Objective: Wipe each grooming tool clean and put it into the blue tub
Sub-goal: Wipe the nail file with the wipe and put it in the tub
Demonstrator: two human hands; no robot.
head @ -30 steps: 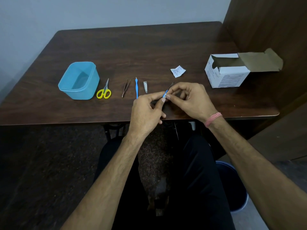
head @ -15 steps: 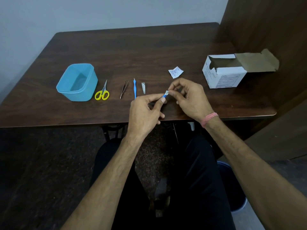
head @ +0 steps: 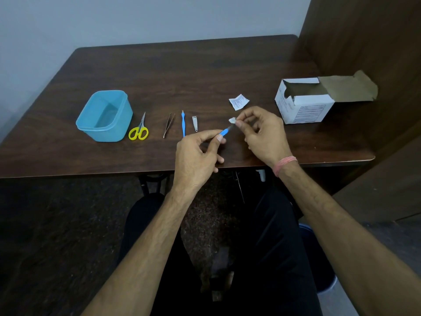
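Observation:
My left hand (head: 197, 156) pinches a small blue-handled tool (head: 224, 131) by its handle, just above the table's front edge. My right hand (head: 262, 131) holds a small white wipe (head: 232, 120) pressed around the tool's dark metal tip. On the brown table (head: 205, 71), in a row from the left, lie yellow-handled scissors (head: 139, 130), tweezers (head: 169, 125), a blue cuticle tool (head: 183, 123) and a nail clipper (head: 195, 123). The blue tub (head: 104, 116) stands at the left end of the row and looks empty.
A torn white wipe sachet (head: 238, 101) lies behind my right hand. An open white cardboard box (head: 305, 101) stands at the right of the table, near a wooden wall panel (head: 364, 37). My legs are under the table's front edge.
My right hand has slid the wipe away from the blue handle toward the tool's tip, so more of the tool shows between my hands. The row of tools has not moved.

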